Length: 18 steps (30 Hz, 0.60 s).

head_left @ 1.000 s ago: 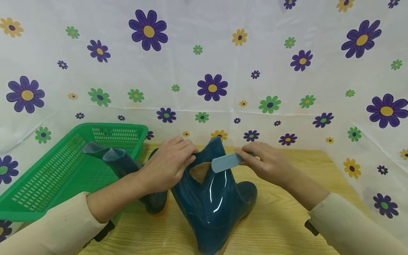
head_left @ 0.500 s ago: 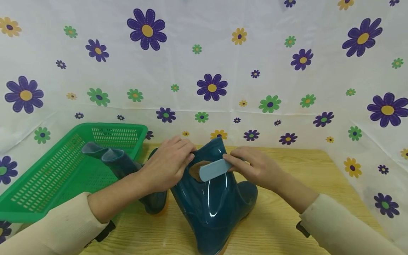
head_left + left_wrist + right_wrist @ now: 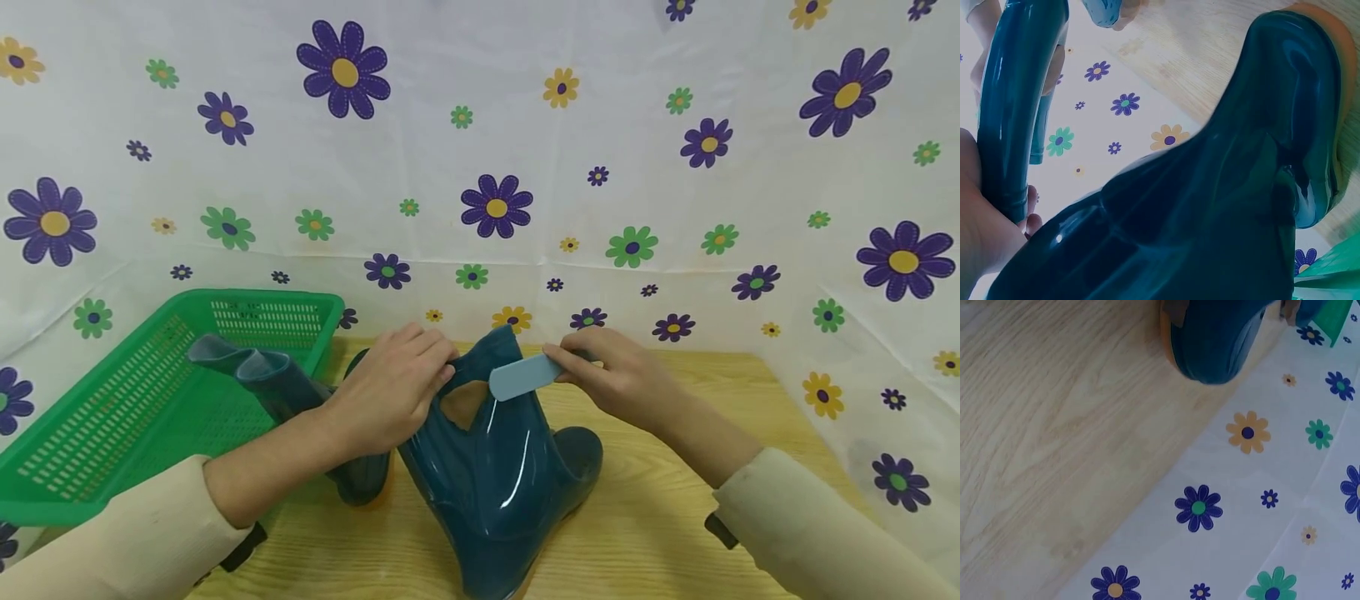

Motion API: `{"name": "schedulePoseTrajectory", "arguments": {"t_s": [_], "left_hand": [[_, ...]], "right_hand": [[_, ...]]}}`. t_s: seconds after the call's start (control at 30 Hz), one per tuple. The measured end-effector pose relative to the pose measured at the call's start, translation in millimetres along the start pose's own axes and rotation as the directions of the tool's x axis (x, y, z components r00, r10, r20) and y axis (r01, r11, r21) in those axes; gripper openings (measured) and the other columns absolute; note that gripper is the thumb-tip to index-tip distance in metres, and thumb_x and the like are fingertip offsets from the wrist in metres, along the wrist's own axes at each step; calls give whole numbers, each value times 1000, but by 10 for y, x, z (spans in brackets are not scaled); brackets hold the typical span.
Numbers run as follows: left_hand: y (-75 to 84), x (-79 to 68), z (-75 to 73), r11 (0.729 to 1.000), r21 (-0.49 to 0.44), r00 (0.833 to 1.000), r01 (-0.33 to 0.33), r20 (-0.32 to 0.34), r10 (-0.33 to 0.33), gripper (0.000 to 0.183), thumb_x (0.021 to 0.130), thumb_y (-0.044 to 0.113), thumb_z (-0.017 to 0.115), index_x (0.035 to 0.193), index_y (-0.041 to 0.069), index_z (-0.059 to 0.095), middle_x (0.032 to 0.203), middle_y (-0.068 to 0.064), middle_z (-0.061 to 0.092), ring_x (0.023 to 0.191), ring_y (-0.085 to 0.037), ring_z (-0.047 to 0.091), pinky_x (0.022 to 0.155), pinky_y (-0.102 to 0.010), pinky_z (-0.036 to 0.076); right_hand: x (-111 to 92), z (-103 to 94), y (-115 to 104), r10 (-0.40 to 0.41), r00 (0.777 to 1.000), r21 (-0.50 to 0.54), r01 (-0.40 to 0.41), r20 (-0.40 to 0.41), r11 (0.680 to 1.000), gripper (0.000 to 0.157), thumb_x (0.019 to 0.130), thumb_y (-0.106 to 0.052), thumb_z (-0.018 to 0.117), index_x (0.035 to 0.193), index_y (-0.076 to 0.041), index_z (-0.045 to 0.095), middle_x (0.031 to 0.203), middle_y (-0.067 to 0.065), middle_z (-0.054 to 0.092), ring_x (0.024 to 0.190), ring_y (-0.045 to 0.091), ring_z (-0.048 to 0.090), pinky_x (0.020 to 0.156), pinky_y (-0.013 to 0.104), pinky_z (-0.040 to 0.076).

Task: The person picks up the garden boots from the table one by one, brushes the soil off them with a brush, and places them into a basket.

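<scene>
I had the left hand (image 3: pixel 396 393) gripping the top of the boot (image 3: pixel 501 492), low in the middle of the head view, and the right hand (image 3: pixel 621 372) pinching the tool (image 3: pixel 523 377) over its upper part; I couldn't tell whether tool met boot. Working well, I judged, meant laying it flat to the curve, stroking lightly, steadying the top against folding

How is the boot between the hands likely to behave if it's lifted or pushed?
The boot is probably floppy at the top, since its opening looks pulled out of round beside the left hand. Its glossy surface could be slippery. With its tall upper rising above the foot, it may tip when pushed.
</scene>
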<state>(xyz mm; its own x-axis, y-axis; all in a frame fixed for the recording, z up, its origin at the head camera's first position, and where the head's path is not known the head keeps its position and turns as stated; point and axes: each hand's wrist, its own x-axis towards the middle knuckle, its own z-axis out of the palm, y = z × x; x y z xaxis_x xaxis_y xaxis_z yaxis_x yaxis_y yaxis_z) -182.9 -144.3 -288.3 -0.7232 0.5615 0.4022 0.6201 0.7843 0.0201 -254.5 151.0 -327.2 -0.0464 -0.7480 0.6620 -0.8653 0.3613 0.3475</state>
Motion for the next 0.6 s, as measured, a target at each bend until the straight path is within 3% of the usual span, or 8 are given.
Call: {"name": "schedulePoseTrajectory", "arguments": {"t_s": [0.17,0.33,0.6], "left_hand": [[2,-13,3,1000,-8,1000,-22,-13,22,17,98,19,46,103,12,60,91,1,56,87,-16,44,76,-30,37],[2,-23,5,1000,-15,1000,5,-6,-5,19,98,20,45,105,12,60,94,1,58,90,-17,45,79,-32,38],[-31,-51,12,997,-10,997,82,6,-82,18,98,19,45,104,10,60,95,-1,58,91,-18,48,84,-35,43]], "right_hand": [[27,76,-86,35,999,50,-36,22,998,35,87,-20,65,119,-5,63,101,9,63,88,19,62,78,28,53],[62,109,-152,42,999,100,-44,17,994,34,87,-20,65,118,-5,63,102,9,63,91,18,63,81,28,53],[56,24,-72,66,996,44,-64,-61,997,32,96,-26,51,116,-5,64,99,10,62,87,21,61,76,31,53]]}}
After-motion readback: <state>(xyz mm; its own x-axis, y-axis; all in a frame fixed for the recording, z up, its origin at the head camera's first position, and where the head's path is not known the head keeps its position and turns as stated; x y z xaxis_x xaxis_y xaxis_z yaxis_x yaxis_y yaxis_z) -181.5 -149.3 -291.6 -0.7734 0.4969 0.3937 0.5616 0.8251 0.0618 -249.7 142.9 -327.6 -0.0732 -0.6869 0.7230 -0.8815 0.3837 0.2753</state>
